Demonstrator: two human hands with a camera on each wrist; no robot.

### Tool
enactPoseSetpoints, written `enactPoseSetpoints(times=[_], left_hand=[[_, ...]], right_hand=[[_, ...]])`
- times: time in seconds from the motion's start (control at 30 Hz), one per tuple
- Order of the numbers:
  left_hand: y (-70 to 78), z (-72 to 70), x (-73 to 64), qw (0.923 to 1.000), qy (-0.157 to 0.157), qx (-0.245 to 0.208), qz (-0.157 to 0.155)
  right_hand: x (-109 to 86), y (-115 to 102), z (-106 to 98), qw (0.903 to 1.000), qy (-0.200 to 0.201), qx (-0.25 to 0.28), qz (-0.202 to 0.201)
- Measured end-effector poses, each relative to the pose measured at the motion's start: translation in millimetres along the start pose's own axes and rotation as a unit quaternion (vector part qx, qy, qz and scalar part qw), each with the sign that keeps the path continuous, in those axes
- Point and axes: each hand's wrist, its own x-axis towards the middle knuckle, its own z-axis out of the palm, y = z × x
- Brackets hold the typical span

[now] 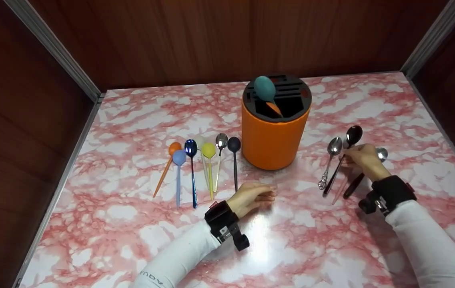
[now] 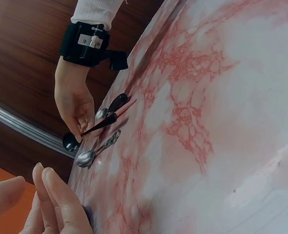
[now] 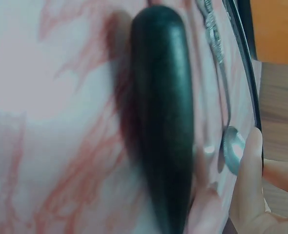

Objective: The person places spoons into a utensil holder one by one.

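My right hand (image 1: 365,160) pinches a black spoon (image 1: 354,135) by its handle, just below the bowl. The left wrist view shows the spoon's handle (image 2: 105,123) raised at a slant over the table. Left of it lies a silver spoon (image 1: 334,146) with an ornate handle. A pink spoon (image 1: 340,192) and a silver-bowled spoon with a dark handle (image 1: 354,185) are partly hidden under my right hand. That dark handle (image 3: 163,107) fills the middle of the right wrist view. My left hand (image 1: 251,197) hovers over the table, fingers loosely bent, holding nothing.
An orange cylindrical holder (image 1: 273,144) with a slotted black top stands at the middle back. A teal spoon (image 1: 265,89) leans in it, with an orange piece beside it. Several spoons, including a yellow spoon (image 1: 209,151), lie in a row to its left. Wooden walls enclose the marbled table.
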Motion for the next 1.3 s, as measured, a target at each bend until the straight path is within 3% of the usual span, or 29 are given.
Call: enactPoseSetpoints(times=[0.37, 0.57, 0.8, 1.03, 1.3], left_hand=[[0.4, 1.8, 1.3, 0.9998, -0.011, -0.015, -0.006], [-0.1, 3.5, 2.7, 0.9994, -0.015, -0.028, -0.011], [-2.2, 7.8, 4.1, 0.9996, -0.008, -0.023, -0.017], [-7.2, 17.1, 6.1, 0.9995, 0.001, -0.006, -0.033], [-14.7, 24.5, 6.0, 0.9989, -0.020, 0.000, -0.043]], right_hand=[[-11.1, -13.0, 14.3, 0.9987, -0.030, 0.041, -0.003], [-19.1, -16.5, 26.4, 0.9994, -0.029, 0.020, -0.001], [-30.0, -16.7, 37.9, 0.9913, -0.042, 0.123, 0.021], [-42.0, -10.1, 49.2, 0.9887, -0.075, 0.130, -0.008], [-47.4, -3.7, 66.8, 0.9800, -0.081, 0.182, -0.005]])
